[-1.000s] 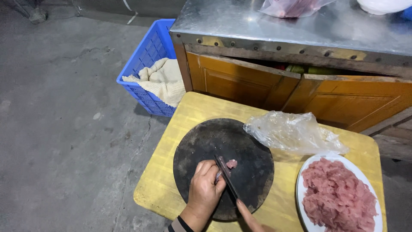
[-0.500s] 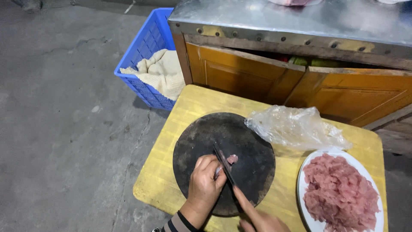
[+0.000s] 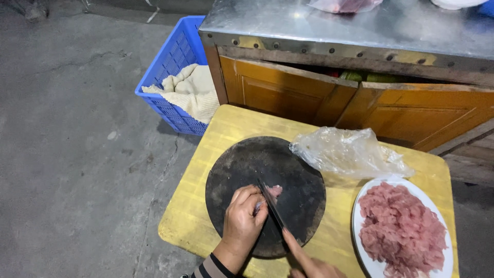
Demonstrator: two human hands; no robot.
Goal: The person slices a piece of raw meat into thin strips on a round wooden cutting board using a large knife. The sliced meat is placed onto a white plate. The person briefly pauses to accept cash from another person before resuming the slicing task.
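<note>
The scene is lit dimly and evenly from above; glare is seen on the steel counter top (image 3: 360,25); focus is sharp.

Changes only, all small:

- Left hand (image 3: 242,221) sits slightly further in from the near edge of the round dark cutting board (image 3: 231,170) than 1.0 s ago; more of the striped cuff shows at the wrist now.
- Right hand (image 3: 309,262) comes further into view at the bottom edge. 1.0 s ago only a fingertip showed; now the index finger lies stretched along the spine of the knife (image 3: 271,206).
- Less of the pink meat piece (image 3: 275,191) shows beyond the blade, just a small bit past the left fingertips.
- Knife angle barely differs, tip points toward the board's centre.
</note>
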